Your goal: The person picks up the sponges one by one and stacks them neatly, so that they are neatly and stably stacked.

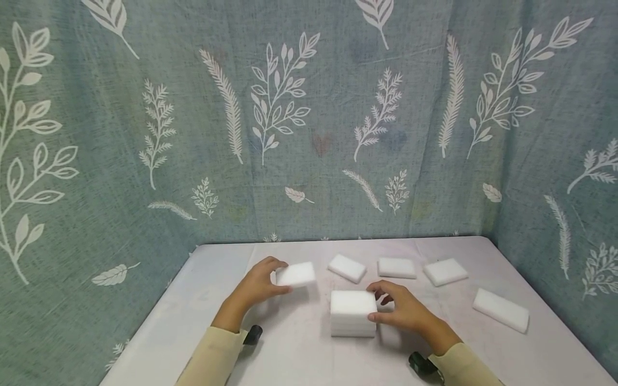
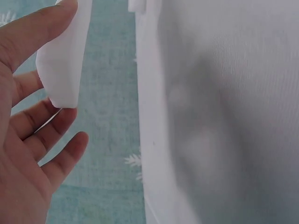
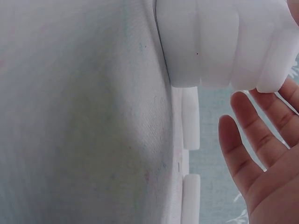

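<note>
My left hand (image 1: 257, 282) pinches a white sponge block (image 1: 296, 274) between thumb and fingers and holds it above the table, left of the stack. In the left wrist view the same sponge block (image 2: 67, 56) stands clear of the cloth. A neat stack of several white sponge blocks (image 1: 353, 321) sits near the table's middle. My right hand (image 1: 405, 308) grips the right end of the top block, thumb at the near side and fingers at the far side. The right wrist view shows fingertips against the outermost block (image 3: 280, 60) of the stack; most of the thumb is out of frame.
Loose white sponge blocks lie behind and right of the stack: one (image 1: 347, 268) just behind, another (image 1: 396, 267) beside it, a third (image 1: 446, 272) further right, and a tilted one (image 1: 501, 310) near the right edge. A leaf-patterned curtain (image 1: 318, 118) surrounds the pale table (image 1: 193, 321).
</note>
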{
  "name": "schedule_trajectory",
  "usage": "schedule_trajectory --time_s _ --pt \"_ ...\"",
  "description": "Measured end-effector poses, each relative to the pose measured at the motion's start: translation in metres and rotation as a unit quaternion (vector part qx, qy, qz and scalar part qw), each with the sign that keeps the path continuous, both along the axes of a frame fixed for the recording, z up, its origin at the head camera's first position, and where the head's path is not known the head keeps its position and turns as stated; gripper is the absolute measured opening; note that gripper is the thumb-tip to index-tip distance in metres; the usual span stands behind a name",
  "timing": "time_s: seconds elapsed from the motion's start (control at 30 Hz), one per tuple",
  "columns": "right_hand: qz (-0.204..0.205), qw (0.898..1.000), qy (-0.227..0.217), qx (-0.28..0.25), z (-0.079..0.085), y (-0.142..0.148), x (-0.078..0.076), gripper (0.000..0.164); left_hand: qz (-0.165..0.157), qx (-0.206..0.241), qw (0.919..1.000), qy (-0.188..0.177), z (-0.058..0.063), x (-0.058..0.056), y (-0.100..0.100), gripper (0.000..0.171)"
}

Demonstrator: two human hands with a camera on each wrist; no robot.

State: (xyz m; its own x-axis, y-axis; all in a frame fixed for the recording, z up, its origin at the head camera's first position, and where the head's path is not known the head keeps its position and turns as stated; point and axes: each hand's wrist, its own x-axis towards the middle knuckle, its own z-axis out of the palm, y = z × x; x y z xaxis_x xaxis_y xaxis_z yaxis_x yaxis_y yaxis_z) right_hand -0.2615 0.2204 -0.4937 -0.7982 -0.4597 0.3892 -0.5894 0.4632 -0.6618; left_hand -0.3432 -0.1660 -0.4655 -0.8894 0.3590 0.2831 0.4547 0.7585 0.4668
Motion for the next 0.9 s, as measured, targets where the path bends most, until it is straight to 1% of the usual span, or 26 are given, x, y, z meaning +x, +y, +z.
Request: schedule_trajectory --time_s 0.3,0.47,0.6,0.73,0.9 --pt "0.001 1.000 -0.005 -0.003 -0.002 0.000 0.000 0.050 -0.035 -0.010 0.9992 0.016 0.008 0.018 0.012 0.063" --pt "-0.004 1.000 -0.010 -0.004 0.000 -0.001 0.002 0.051 -0.048 -0.009 0.9986 0.020 0.010 0.025 0.018 0.061" --pt "0.000 1.000 -0.005 -0.004 0.000 -0.001 0.002 0.050 -0.053 -0.014 0.9981 0.028 0.013 0.030 0.022 0.061" --pt "-0.001 1.000 0.002 -0.004 -0.001 -0.001 0.001 0.051 -0.058 -0.019 0.9975 0.035 0.015 0.034 0.026 0.063" --pt "0.003 1.000 0.008 -0.010 -0.001 -0.001 0.001 0.050 -0.072 -0.018 0.9961 0.048 0.019 0.036 0.034 0.064"
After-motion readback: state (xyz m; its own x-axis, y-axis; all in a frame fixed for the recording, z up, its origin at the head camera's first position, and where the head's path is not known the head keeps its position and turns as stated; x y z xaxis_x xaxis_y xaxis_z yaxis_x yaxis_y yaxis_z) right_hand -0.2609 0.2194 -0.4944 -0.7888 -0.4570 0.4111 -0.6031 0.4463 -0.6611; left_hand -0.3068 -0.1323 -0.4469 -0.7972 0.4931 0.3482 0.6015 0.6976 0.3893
